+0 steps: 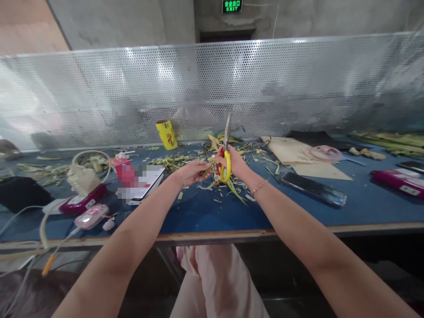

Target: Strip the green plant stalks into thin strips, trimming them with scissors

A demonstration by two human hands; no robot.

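Scissors (225, 165) with yellow and red handles are in my right hand (236, 160), their blades pointing up and away from me. The fingers of that hand are curled around them and also seem to touch some plant bits. My left hand (195, 171) is closed in a pinch on a greenish plant piece (206, 172), just left of the scissors. Both hands are close together above the table. Dry yellow-green plant scraps (236, 193) lie under and around them, with a larger heap (174, 162) of shreds behind my left hand.
A blue-topped table (198, 216) runs to a perforated metal screen (215, 75). A yellow tube (167, 134) stands at the back. Left are a white booklet (149, 181), a pink pack (124, 171) and cables; right are a phone (314, 189), brown paper (285, 151) and a magenta device (399, 182).
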